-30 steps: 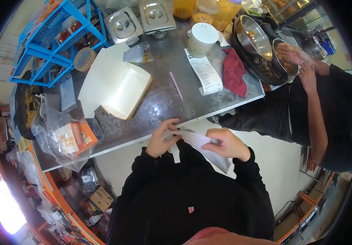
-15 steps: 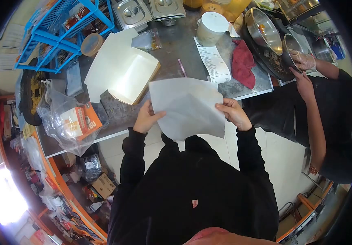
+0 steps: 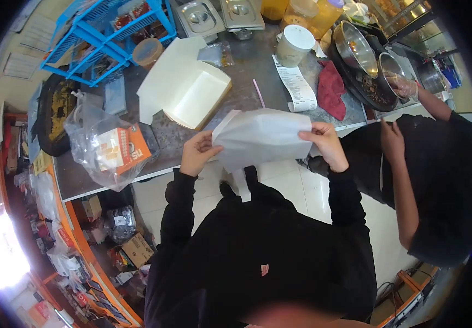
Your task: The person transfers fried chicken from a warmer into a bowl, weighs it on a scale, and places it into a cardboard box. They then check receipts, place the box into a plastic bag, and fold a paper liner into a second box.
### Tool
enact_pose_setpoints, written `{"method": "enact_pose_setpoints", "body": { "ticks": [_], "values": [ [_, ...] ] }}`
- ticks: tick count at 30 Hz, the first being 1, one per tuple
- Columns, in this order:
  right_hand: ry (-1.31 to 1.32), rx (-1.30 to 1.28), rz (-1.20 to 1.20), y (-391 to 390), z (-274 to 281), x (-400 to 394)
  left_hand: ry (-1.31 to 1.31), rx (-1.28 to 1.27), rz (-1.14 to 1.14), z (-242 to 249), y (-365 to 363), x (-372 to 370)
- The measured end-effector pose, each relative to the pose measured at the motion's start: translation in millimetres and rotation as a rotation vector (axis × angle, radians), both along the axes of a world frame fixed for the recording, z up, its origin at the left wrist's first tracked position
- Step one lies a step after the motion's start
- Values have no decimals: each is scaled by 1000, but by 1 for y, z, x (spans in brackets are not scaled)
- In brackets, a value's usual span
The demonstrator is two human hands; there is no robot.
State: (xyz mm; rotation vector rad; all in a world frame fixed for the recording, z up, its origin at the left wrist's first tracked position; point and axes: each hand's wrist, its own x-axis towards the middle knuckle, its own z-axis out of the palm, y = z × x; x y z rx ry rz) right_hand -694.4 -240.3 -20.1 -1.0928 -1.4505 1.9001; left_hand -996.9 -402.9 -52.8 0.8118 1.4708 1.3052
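Note:
A sheet of white paper (image 3: 266, 141) is stretched between my hands, just in front of the counter's edge. Its upper left edge is folded over. My left hand (image 3: 198, 152) pinches the left side between thumb and fingers. On the opposite side, my right hand (image 3: 326, 145) grips the paper with the thumb on top. Beyond it on the counter lies an open cardboard food box (image 3: 195, 93), white inside, with its lid flap spread to the left. A striped straw (image 3: 259, 93) lies between the box and a printed receipt (image 3: 297, 87).
At left are a clear plastic bag with an orange-and-white box (image 3: 123, 147) and a blue basket rack (image 3: 91, 44). A white-lidded tub (image 3: 295, 46), red cloth (image 3: 331, 92) and metal bowls (image 3: 356, 49) stand right. A co-worker (image 3: 433, 180) reaches toward the bowls with one gloved hand.
The paper has gone from nearly flat and open to folded at its top, looking shorter. My view has shifted slightly. The co-worker's bare hand has come away from the bowl.

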Motion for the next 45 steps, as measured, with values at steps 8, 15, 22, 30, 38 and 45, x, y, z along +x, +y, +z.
{"method": "enact_pose_setpoints", "body": {
  "ticks": [8, 15, 22, 30, 38, 45],
  "values": [
    [-86, 496, 56, 5, 115, -50, 267, 312, 149, 95, -9, -60],
    [-61, 572, 164, 10, 123, -102, 222, 421, 75, 145, -42, -93],
    [117, 1006, 268, -56, 200, -124, 434, 557, 67, 213, -103, -115],
    [453, 1055, 450, -76, 200, -142, 549, 821, -47, 222, -141, -154],
    [377, 1177, 498, -88, 221, -156, 775, 778, 90, 242, -161, -155],
    [407, 1088, 549, -91, 235, -180, 636, 643, 239, 239, -176, -171]
  ]
}}
